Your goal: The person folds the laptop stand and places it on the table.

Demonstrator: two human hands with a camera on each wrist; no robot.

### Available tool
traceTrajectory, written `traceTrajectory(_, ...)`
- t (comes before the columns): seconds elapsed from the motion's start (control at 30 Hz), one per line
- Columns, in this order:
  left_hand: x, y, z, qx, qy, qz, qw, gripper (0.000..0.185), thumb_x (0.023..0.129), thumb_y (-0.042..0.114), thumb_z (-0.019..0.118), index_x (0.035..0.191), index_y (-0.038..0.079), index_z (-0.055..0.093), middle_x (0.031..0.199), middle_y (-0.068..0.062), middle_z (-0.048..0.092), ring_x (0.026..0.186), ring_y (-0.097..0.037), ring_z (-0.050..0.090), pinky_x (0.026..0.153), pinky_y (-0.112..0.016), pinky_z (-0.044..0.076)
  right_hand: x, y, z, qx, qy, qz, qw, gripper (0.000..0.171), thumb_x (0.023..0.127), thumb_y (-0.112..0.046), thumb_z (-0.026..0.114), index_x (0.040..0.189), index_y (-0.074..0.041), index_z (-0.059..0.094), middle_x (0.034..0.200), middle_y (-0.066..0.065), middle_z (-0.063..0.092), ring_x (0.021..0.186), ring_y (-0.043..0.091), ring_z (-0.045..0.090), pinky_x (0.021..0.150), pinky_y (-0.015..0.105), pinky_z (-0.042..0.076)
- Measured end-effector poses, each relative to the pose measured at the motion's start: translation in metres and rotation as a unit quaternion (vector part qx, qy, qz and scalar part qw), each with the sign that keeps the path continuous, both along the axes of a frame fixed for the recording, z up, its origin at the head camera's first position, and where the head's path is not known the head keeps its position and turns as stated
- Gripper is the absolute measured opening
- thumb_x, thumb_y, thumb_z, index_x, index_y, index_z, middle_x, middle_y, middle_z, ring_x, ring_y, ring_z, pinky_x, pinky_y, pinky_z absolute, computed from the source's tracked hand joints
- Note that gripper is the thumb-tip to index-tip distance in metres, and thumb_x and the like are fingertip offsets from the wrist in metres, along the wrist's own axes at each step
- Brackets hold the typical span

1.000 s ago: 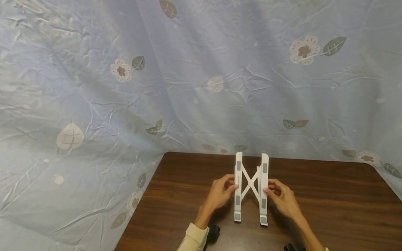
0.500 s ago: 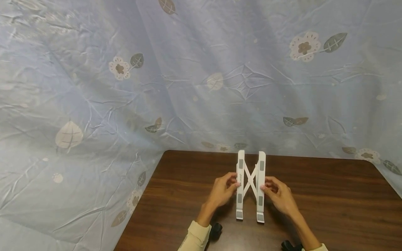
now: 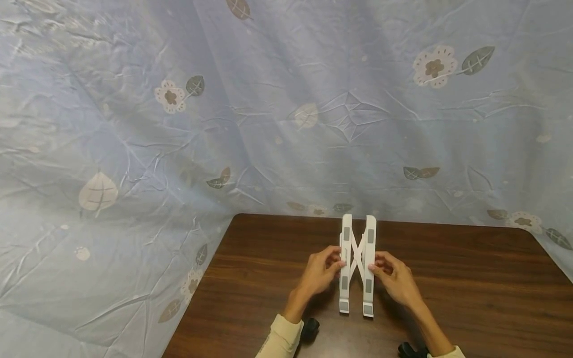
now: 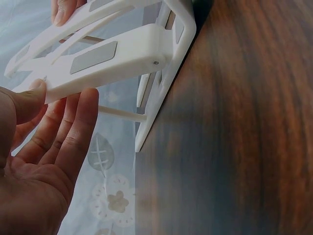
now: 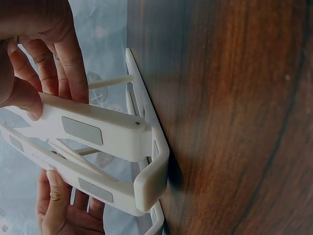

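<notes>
A white folding laptop stand (image 3: pixel 368 271) stands on the brown table, with two long rails, grey pads and an X of crossed bars between them. My left hand (image 3: pixel 320 271) pinches the left rail, its thumb on top and its fingers at the outer side. On the right rail, my right hand (image 3: pixel 398 281) has the same kind of pinch. The left wrist view shows the near rail of the stand (image 4: pixel 132 54) between thumb and fingers. From the right wrist, both rails of the stand (image 5: pixel 112 120) appear close together, their hooked ends near the tabletop.
The dark wooden table (image 3: pixel 470 278) reaches back to a pale blue curtain (image 3: pixel 286 109) printed with flowers and leaves. Black wrist straps or mounts (image 3: pixel 309 329) show beside the cream sleeves (image 3: pixel 283 335).
Both hands have moved inward, and the two rails of the laptop stand have come closer together. The crossed bars now form a narrower X.
</notes>
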State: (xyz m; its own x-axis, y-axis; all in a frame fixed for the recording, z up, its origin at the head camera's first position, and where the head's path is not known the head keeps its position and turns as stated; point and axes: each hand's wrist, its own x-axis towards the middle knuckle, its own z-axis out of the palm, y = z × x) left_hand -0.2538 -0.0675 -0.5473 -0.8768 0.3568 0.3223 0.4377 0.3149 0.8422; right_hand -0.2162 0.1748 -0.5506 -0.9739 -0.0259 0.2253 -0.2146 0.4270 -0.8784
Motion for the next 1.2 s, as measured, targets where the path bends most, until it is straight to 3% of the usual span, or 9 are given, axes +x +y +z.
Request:
traceTrajectory(0.27, 0.000, 0.002, 0.000, 0.015, -0.019, -0.005, 0.9997, 0.031, 0.102, 0.009, 0.073, 0.131, 0.001, 0.067, 0.101, -0.019, 0.079, 0.078, -0.042, 0.077, 0.063, -0.017, 0.060, 0.000, -0.002, 0.000, 0.009, -0.001, 0.000, 1.000, 0.030, 0.103, -0.020, 0.074, 0.129, -0.006, 0.069, 0.110, 0.014, 0.080, 0.103, 0.029, 0.079, 0.083, 0.020, 0.060)
traceTrajectory(0.5, 0.000, 0.004, -0.001, 0.006, -0.014, 0.001, 0.9999, 0.031, 0.102, 0.011, 0.073, 0.131, 0.002, 0.068, 0.101, -0.017, 0.079, 0.081, -0.032, 0.078, 0.064, -0.017, 0.061, 0.000, -0.004, 0.000, 0.000, 0.000, 0.006, 1.000, 0.031, 0.104, -0.020, 0.074, 0.130, -0.005, 0.069, 0.110, 0.014, 0.080, 0.100, 0.025, 0.079, 0.083, 0.020, 0.060)
traceTrajectory(0.7, 0.000, 0.006, 0.000, 0.007, -0.020, -0.006, 0.9998, 0.032, 0.103, 0.010, 0.072, 0.133, 0.001, 0.067, 0.103, -0.019, 0.078, 0.084, -0.038, 0.079, 0.065, -0.017, 0.061, -0.002, -0.011, -0.001, -0.020, 0.008, 0.020, 1.000, 0.030, 0.102, -0.015, 0.075, 0.128, -0.003, 0.070, 0.109, 0.017, 0.079, 0.101, 0.019, 0.078, 0.083, 0.018, 0.060)
traceTrajectory(0.83, 0.001, 0.009, 0.002, 0.006, -0.022, -0.013, 0.9996, 0.032, 0.103, 0.007, 0.072, 0.133, -0.001, 0.066, 0.103, -0.022, 0.078, 0.083, -0.041, 0.078, 0.064, -0.017, 0.061, -0.004, -0.016, -0.003, -0.024, 0.013, 0.029, 0.999, 0.030, 0.101, -0.013, 0.076, 0.129, -0.002, 0.069, 0.110, 0.017, 0.079, 0.104, 0.024, 0.078, 0.086, 0.017, 0.060)
traceTrajectory(0.97, 0.002, 0.011, 0.002, 0.007, -0.022, -0.014, 0.9996, 0.032, 0.102, 0.007, 0.072, 0.133, -0.001, 0.067, 0.102, -0.020, 0.078, 0.080, -0.034, 0.078, 0.064, -0.017, 0.061, -0.006, -0.019, -0.003, -0.019, 0.005, 0.029, 0.999, 0.031, 0.102, -0.016, 0.075, 0.130, -0.004, 0.069, 0.111, 0.016, 0.079, 0.108, 0.031, 0.078, 0.087, 0.016, 0.059)
traceTrajectory(1.2, 0.003, 0.012, 0.001, 0.002, -0.022, -0.001, 0.9998, 0.030, 0.102, 0.007, 0.073, 0.131, 0.001, 0.068, 0.099, -0.016, 0.078, 0.072, -0.005, 0.070, 0.063, -0.016, 0.059, -0.006, -0.021, -0.002, -0.017, -0.010, 0.025, 0.999, 0.032, 0.103, -0.017, 0.074, 0.131, -0.004, 0.069, 0.113, 0.017, 0.078, 0.111, 0.035, 0.077, 0.087, 0.015, 0.058)
